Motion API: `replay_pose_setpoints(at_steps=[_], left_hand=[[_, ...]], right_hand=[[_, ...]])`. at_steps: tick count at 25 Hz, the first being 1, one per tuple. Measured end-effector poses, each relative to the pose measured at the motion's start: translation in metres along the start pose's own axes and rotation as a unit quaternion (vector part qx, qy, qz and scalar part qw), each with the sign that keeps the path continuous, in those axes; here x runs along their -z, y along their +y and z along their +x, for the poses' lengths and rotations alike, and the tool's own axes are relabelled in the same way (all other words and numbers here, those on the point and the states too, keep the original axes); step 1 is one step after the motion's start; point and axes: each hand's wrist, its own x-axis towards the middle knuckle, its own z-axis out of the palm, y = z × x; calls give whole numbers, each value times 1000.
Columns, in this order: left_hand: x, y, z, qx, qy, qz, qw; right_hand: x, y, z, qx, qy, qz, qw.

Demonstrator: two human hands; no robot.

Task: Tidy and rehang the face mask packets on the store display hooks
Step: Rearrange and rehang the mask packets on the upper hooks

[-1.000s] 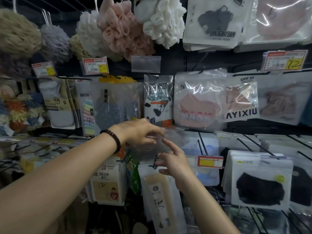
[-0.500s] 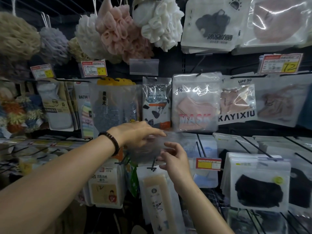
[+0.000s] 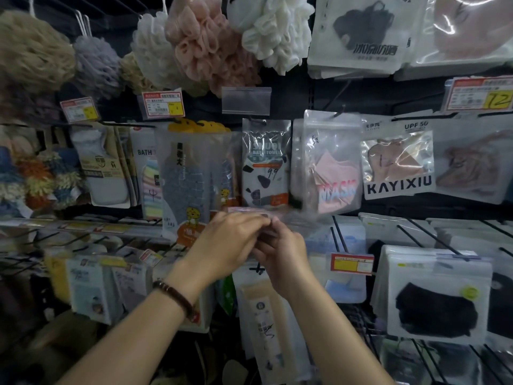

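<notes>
Head view: left hand (image 3: 230, 240) and right hand (image 3: 286, 254) meet fingertip to fingertip, pinching a blurred clear packet (image 3: 294, 218) held flat just below the hanging pink mask packet (image 3: 331, 173); black-mask packet (image 3: 435, 298) hangs lower right.

"KAYIXIU" and "UPF 50" on a mask packet (image 3: 398, 159); "MASK" on its neighbour (image 3: 331, 168); "12" on a price tag (image 3: 481, 94)

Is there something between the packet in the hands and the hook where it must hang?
Cannot tell. Both hands, left hand and right hand, pinch a blurred clear packet below the MASK packet; the target hook is not identifiable.
</notes>
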Motion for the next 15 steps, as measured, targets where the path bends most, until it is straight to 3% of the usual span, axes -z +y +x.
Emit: replay_pose_setpoints(at_steps=[3,5,7,11,13,15], left_hand=[[5,9,-17,93,23,-94,991],[15,18,-28,166,95,-212,958],[24,30,-41,242,151,-261,922],[24,47,-61,378,108,-241,888],[24,53,-70,460,66,-343,816],[20,60,-77,510,46,-495,702]], right_hand=[[1,0,-5,-9,21,-32,999],[10,-2,-19,-22,21,-39,999],[24,-1,-34,-24,25,-54,998],[55,0,-58,-5,41,-126,991],[66,-3,-67,11,28,-190,981],[72,-10,-75,26,-12,-277,960]])
